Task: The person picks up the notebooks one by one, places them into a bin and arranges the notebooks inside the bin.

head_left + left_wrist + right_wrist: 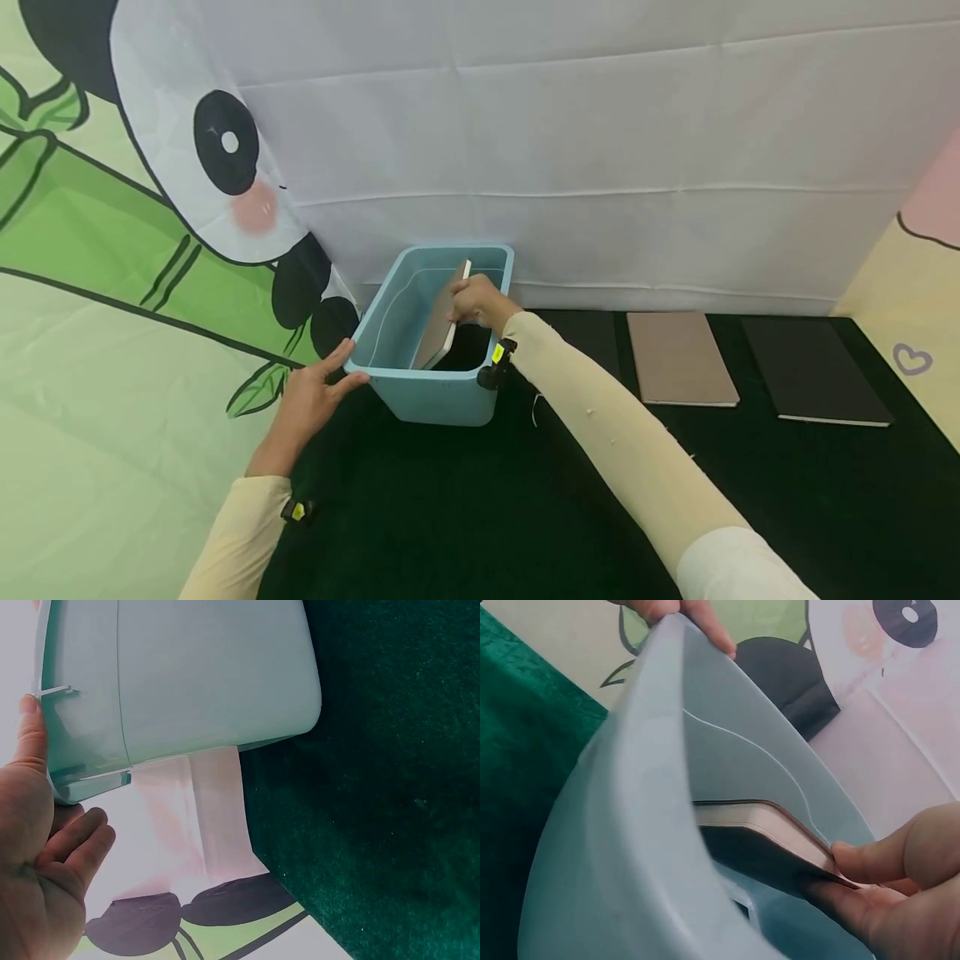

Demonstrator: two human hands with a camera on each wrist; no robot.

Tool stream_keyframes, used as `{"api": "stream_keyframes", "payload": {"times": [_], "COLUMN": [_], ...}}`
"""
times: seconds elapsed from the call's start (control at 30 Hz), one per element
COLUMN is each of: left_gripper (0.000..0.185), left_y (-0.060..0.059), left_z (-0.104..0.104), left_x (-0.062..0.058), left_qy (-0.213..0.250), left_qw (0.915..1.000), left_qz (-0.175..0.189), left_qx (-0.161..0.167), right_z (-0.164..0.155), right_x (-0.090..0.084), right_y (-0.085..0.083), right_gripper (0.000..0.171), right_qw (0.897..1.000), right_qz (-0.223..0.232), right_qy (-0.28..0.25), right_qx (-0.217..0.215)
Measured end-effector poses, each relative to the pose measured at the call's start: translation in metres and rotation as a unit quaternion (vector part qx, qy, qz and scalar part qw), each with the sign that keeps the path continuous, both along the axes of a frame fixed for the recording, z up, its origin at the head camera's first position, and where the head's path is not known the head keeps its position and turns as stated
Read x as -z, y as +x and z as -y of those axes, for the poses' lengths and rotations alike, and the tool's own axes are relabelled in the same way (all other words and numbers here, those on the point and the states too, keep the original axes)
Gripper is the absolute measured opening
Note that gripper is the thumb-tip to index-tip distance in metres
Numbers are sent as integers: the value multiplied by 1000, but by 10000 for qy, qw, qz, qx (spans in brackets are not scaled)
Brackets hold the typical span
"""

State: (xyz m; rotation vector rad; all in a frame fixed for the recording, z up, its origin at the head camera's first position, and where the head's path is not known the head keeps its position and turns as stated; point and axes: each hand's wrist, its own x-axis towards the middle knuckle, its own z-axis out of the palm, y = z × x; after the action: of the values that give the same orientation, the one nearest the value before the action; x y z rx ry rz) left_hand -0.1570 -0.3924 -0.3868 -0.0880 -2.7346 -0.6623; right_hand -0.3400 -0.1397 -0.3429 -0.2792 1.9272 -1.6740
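A light blue plastic bin point(438, 396) stands on dark green cloth against the backdrop. My right hand point(471, 304) reaches over its right rim and pinches a tan notebook point(439, 327), which leans steeply inside the bin. In the right wrist view my fingers point(889, 881) clamp the notebook's point(769, 832) edge, thumb on top, within the bin's wall point(630, 825). My left hand point(330, 379) rests at the bin's near left corner, its fingers fairly straight. In the left wrist view my thumb point(30, 731) lies against the bin's rim point(82, 776).
A second tan notebook point(679, 358) and a black notebook point(814, 371) lie flat on the cloth to the right. A panda-and-bamboo backdrop point(150, 250) rises on the left, and white fabric point(600, 150) hangs behind.
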Motion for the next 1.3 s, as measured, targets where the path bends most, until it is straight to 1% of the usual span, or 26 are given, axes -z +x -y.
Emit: {"api": "stream_keyframes", "payload": {"times": [0.13,0.23,0.27,0.33,0.4,0.47,0.5,0.53,0.57,0.67,0.77,0.83,0.9,0.97,1.07,1.17,1.3], "left_gripper": [70,69,69,68,68,67,68,68,68,69,70,69,69,69,68,68,67], "left_y": [1,2,1,1,0,0,0,0,0,0,0,0,-1,-1,-1,-1,0], "left_z": [1,1,1,1,1,2,2,2,3,3,2,2,2,2,3,4,7], "left_x": [1,1,0,0,0,0,-1,-1,-1,0,0,1,2,3,3,4,5], "left_qy": [24,19,12,-15,-33,-66,-75,-92,-82,-68,-50,-58,-64,-89,-104,-107,-128], "left_qw": [10000,10000,10000,10000,9999,9999,9999,9999,9999,10000,9999,9999,10000,10000,9999,9997,9994], "left_qz": [52,47,24,-43,-114,-132,-124,-101,-67,22,81,68,44,-25,-136,-208,-298], "left_qx": [-54,-27,-7,20,29,10,0,-14,-26,-37,-56,-56,-45,-19,13,41,99], "right_z": [3,3,2,1,-2,-5,-8,-10,-13,-25,-41,-54,-72,-91,-120,-149,-187], "right_x": [6,6,5,2,-2,-6,-9,-11,-13,-18,-22,-24,-25,-27,-28,-26,-16], "right_y": [3,5,5,6,5,5,4,4,4,4,4,4,5,9,15,20,24], "right_gripper": [66,63,62,59,55,52,47,46,46,47,51,51,51,52,54,55,55], "right_qw": [9994,9972,9953,9878,9762,9633,9572,9539,9533,9615,9749,9785,9784,9760,9720,9692,9699], "right_qz": [-118,-363,-521,-938,-1325,-1657,-1790,-1856,-1908,-1917,-1779,-1726,-1767,-1868,-2027,-2203,-2322], "right_qy": [150,499,678,1144,1624,2007,2158,2227,2193,1783,1045,645,310,40,-247,-284,-161], "right_qx": [-275,-416,-448,-486,-548,-658,-722,-782,-815,-836,-836,-927,-1029,-1120,-1159,-1060,-721]}}
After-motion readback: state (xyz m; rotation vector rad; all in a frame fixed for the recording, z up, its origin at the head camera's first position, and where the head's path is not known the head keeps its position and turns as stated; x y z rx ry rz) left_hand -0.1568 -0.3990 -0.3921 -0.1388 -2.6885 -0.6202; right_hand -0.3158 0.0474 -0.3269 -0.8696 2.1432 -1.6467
